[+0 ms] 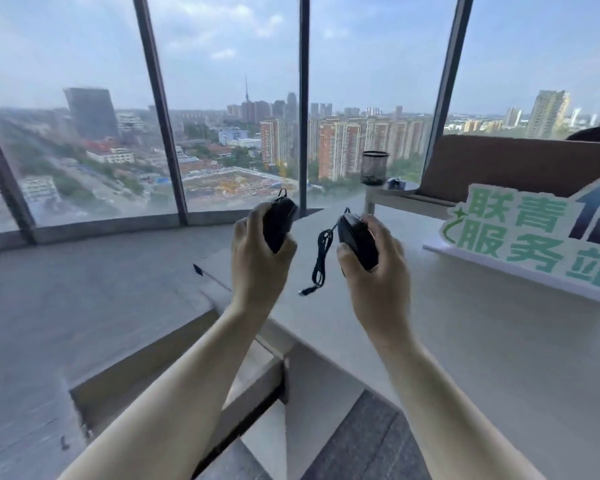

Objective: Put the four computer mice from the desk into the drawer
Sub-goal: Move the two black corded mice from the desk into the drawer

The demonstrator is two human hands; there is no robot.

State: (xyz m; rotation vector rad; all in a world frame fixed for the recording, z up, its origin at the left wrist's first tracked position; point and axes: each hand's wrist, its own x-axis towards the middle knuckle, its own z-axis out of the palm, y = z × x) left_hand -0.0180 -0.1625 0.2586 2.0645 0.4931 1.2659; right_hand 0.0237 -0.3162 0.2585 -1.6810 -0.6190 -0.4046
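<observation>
My left hand [258, 251] grips a black computer mouse [278, 221], held up above the left end of the pale desk [465, 341]. In my right hand [374, 268] is a second black mouse [357, 240]; its black cable [321, 258] dangles in loops between my hands, the plug end hanging just over the desk. Below my forearms, at the desk's left front, a drawer [257, 375] juts out, open; my left arm hides most of its inside. No other mouse shows on the desk.
A white sign with green characters [534, 237] stands on the desk at right. A black mesh pen cup [374, 168] sits on a small table behind, beside a brown panel [520, 164]. Floor-to-ceiling windows [222, 116] lie ahead, with grey floor at left.
</observation>
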